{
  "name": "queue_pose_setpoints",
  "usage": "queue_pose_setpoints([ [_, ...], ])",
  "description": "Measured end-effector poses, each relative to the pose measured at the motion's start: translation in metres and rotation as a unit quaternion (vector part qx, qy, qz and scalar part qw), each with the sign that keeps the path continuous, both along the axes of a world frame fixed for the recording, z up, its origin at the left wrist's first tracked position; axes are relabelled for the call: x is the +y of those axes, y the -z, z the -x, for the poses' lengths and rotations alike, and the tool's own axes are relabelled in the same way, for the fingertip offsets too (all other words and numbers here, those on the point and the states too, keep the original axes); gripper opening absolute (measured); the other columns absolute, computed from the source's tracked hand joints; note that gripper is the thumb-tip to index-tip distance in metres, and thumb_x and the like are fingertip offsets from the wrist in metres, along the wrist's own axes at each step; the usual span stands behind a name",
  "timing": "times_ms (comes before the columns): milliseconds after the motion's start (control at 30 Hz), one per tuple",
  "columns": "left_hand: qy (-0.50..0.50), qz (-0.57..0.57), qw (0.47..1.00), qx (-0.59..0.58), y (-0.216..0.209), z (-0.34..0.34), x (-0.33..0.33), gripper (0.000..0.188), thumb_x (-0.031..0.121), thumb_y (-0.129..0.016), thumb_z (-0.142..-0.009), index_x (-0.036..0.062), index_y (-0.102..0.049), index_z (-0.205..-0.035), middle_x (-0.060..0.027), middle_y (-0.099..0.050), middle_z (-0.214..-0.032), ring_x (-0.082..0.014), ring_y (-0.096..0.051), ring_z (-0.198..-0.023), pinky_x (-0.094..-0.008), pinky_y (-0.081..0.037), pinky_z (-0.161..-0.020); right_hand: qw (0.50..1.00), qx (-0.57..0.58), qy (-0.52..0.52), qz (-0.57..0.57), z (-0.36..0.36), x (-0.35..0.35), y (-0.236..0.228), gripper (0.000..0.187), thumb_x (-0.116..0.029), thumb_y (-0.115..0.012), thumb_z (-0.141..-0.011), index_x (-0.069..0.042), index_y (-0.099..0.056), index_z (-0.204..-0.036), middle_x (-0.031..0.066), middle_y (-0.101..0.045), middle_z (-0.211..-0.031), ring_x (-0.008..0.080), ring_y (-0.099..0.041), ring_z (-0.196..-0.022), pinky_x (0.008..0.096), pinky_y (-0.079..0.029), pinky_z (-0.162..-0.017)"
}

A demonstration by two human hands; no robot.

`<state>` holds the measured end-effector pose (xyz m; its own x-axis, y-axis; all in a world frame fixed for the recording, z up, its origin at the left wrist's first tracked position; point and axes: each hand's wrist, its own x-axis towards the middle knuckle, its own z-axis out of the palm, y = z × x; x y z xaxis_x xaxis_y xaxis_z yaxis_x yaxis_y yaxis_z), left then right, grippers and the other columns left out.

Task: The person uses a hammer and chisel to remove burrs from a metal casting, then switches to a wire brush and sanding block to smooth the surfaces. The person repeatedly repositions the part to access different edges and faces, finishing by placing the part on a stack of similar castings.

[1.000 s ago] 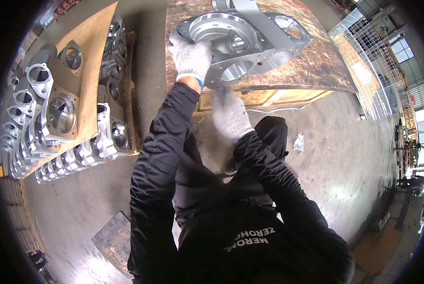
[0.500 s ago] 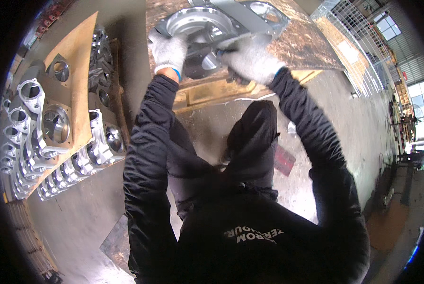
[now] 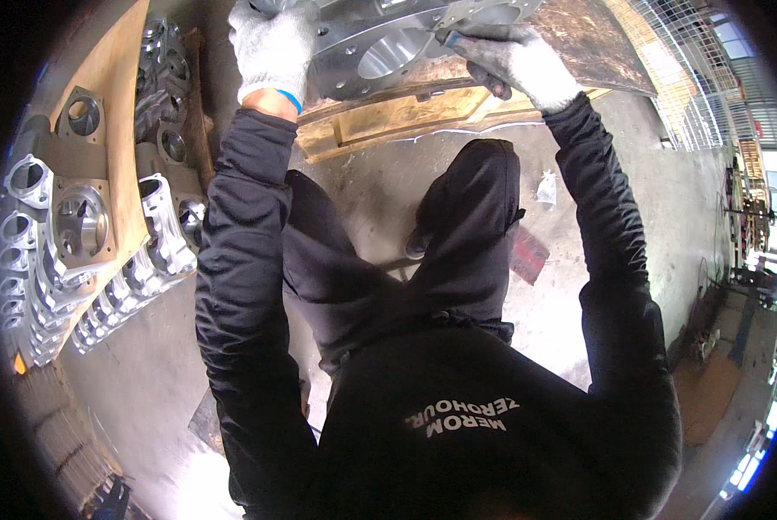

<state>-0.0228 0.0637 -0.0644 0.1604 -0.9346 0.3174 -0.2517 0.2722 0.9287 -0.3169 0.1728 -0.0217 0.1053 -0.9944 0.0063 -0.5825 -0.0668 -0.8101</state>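
A large machined metal casting (image 3: 345,57) with round bores and small bolt holes lies at the top of the view, its far part cut off by the picture's edge. My left hand (image 3: 273,54), in a white knit glove, is closed round the casting's left end. At the right end, my gloved right hand (image 3: 527,65) pinches a small dark tool with a blue part (image 3: 450,38) against the casting's near edge. The tool's working tip is hard to make out. Dark smudges cover the right glove's fingers.
The casting rests over a worn wooden board (image 3: 579,48) on a wooden pallet (image 3: 388,121). To my left, rows of similar castings (image 3: 85,221) stand with a plywood sheet (image 3: 128,173) between layers. A wire mesh cage (image 3: 679,78) stands far right. A red plate (image 3: 527,257) lies on the floor.
The view has shifted, and the casting sits higher in it at a different angle. My left hand is farther left on it; my right hand has moved right and up, with the tool still in it.
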Motion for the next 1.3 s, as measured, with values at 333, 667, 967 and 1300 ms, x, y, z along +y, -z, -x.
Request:
queue_pose_setpoints([
  [333,0.001,-0.039,0.996,0.078,-0.007,0.019,0.016,0.064,0.013,-0.074,-0.081,-0.009,-0.05,-0.136,-0.0161,-0.069,-0.112,-0.0203,-0.067,-0.091,-0.0308,-0.055,-0.084,0.95,-0.262,0.163,0.046,-0.048,0.029,0.094,0.032,-0.018,-0.066,-0.102,0.001,-0.069,-0.128,0.0002,-0.068,-0.084,0.0037,-0.055,-0.069,0.0197,-0.046,-0.062],
  [667,-0.117,-0.048,0.992,-0.028,-0.003,0.012,0.007,0.081,0.016,-0.074,-0.077,-0.0098,-0.04,-0.146,-0.0247,-0.067,-0.122,-0.0315,-0.069,-0.102,-0.0378,-0.057,-0.09,0.987,-0.077,0.131,0.055,-0.108,0.045,0.112,0.039,-0.025,-0.065,-0.1,0.0,-0.065,-0.131,0.0266,-0.073,-0.111,0.0342,-0.073,-0.106,0.0369,-0.055,-0.09],
  [967,0.085,-0.116,0.955,0.26,0.017,0.01,0.065,0.083,0.055,-0.063,-0.096,0.0023,-0.036,-0.154,-0.0273,-0.056,-0.142,-0.0349,-0.056,-0.13,-0.0402,-0.041,-0.111,0.89,0.201,0.026,0.407,-0.095,0.013,-0.039,0.038,-0.017,-0.075,-0.086,-0.013,-0.071,-0.124,0.0162,-0.072,-0.101,0.0381,-0.069,-0.091,0.0432,-0.053,-0.083],
  [1300,0.139,-0.082,0.981,0.104,0.022,0.004,0.094,0.091,0.043,-0.078,-0.09,0.0045,-0.03,-0.157,-0.0243,-0.061,-0.137,-0.033,-0.06,-0.128,-0.0385,-0.046,-0.109,0.735,0.562,-0.147,0.35,-0.167,-0.107,-0.093,0.042,-0.024,-0.062,-0.093,-0.028,-0.068,-0.134,0.007,-0.069,-0.115,0.0296,-0.058,-0.122,0.0512,-0.032,-0.115],
])
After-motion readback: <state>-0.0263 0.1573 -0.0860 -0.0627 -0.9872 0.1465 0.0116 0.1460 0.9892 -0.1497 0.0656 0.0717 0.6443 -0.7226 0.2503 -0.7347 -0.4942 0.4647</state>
